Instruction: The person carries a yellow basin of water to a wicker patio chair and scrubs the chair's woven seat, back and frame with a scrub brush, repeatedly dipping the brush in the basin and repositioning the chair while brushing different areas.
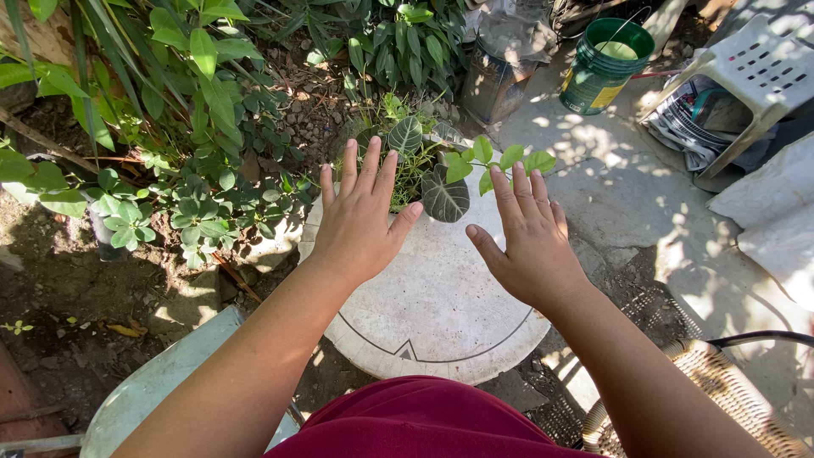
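The person's left hand [360,222] and right hand [532,240] are both stretched forward with palms down and fingers spread, holding nothing. They hover above a round pale stone slab [437,314] that serves as a low table.

Just beyond the fingertips, between the two hands and at the far edge of the slab, stands a small potted plant [431,174] with dark, pale-veined leaves and a few lighter green shoots. Its pot is mostly hidden behind the leaves and the left hand, so its material cannot be told.

The plant looks light enough for two hands, but the leaves are soft and would bruise or tear easily, and the thin stems would snap if squeezed. The safest hold would be low on both sides of the pot, under the leaves, keeping it upright so soil does not spill.

To the left of the left hand lies garden soil with leafy bushes [182,102]. Well beyond the right hand sits a green bucket [604,66], with a white plastic stool [755,72] further right. A wicker chair [721,390] is beside the right forearm.
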